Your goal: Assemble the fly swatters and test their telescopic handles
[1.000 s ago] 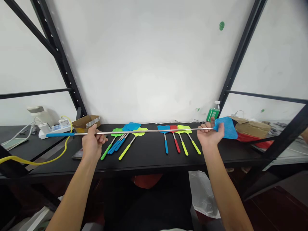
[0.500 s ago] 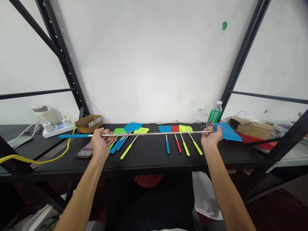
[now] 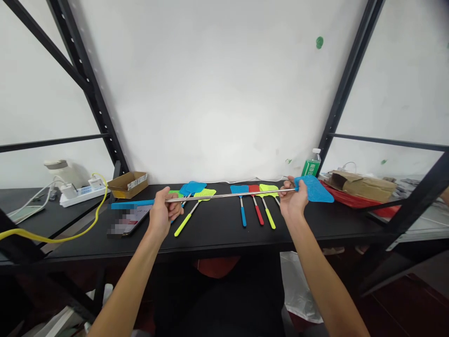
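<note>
Stretched level across the view is a blue fly swatter [image 3: 317, 189] with a long metal telescopic rod. My left hand [image 3: 163, 213] is closed around the rod beside the blue handle, which points left above a phone [image 3: 135, 219]. At the other end my right hand [image 3: 293, 199] pinches the rod where it meets the blue head. Beyond the rod lie more swatters on the black table: a left group with a yellow-green swatter [image 3: 187, 219] in front, partly hidden by my left hand, and a right row with a blue swatter [image 3: 243, 215], a red swatter [image 3: 258, 214] and yellow-green ones.
A small cardboard box [image 3: 122, 187], a power strip [image 3: 82, 194] and a yellow cable [image 3: 100, 210] are at the left. A green-labelled bottle [image 3: 311, 164] stands at the back right, beside brown packaging [image 3: 365, 182]. Black shelf posts [image 3: 345, 79] rise on both sides.
My hands have moved closer together, and the held swatter's rod is shorter. Its handle has shifted right and its head left. My right hand now covers part of the rightmost yellow-green swatter.
</note>
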Tool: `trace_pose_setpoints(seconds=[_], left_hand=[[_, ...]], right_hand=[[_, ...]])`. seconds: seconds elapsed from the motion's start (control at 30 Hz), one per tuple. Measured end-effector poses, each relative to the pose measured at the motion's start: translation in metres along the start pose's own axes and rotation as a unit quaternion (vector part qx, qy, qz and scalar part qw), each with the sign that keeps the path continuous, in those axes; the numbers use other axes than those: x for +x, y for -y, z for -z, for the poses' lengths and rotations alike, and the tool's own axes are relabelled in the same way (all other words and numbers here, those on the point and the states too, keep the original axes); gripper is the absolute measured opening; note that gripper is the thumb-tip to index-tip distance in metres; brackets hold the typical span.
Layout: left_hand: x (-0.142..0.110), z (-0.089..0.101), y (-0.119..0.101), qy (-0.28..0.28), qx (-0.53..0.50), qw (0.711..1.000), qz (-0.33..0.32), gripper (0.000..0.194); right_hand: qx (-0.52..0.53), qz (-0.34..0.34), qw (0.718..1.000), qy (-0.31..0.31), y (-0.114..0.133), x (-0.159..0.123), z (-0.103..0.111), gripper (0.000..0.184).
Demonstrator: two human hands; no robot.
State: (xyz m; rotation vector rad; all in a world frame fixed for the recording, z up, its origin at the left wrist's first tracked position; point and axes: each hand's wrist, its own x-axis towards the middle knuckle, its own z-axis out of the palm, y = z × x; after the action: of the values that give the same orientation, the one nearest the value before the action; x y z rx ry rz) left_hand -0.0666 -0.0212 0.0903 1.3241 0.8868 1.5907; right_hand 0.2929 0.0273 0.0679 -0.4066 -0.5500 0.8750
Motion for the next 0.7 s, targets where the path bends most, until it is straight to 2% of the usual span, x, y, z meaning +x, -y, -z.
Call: trace_pose_setpoints(seconds=[0.23, 0.53, 0.7], left_hand=[[0.005, 0.017, -0.006, -0.062, -0.047, 0.997, 0.013, 0.052], [0.013, 0.048, -0.007, -0.126, -0.061, 0.988, -0.059, 0.047], [0.013, 0.047, -0.008, -0.096, 0.028, 0.993, -0.054, 0.043]], right_hand=[[0.013, 0.008, 1.0, -0.024, 0.016, 0.016, 0.013, 0.03], [0.009, 0.05, 0.998, -0.032, 0.023, 0.022, 0.018, 0.036], [0.005, 0.064, 0.996, -0.062, 0.026, 0.029, 0.024, 0.036]])
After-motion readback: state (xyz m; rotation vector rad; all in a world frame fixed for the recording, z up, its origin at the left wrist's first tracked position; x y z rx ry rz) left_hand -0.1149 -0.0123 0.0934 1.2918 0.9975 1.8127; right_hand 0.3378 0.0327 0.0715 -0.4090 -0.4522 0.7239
